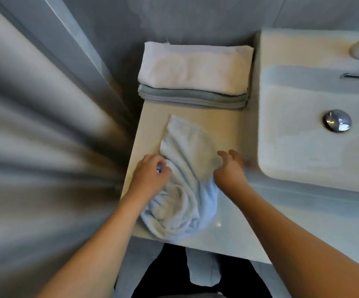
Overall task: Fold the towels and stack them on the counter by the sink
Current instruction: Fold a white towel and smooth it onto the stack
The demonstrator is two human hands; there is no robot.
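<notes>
White and bunched up, the small towel (182,181) lies on the counter (223,125). The left hand (150,175) grips its edge with curled fingers. The right hand (231,166) rests on it, fingers loose.

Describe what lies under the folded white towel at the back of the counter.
Under the folded white towel lies a folded grey towel; only its layered front edge shows. The rest of it, and the counter beneath, are covered.

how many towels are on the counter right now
3. A folded white towel lies on a folded grey towel at the back of the counter; a crumpled pale blue towel lies in front, between both hands. More may be hidden in the stack.
</notes>
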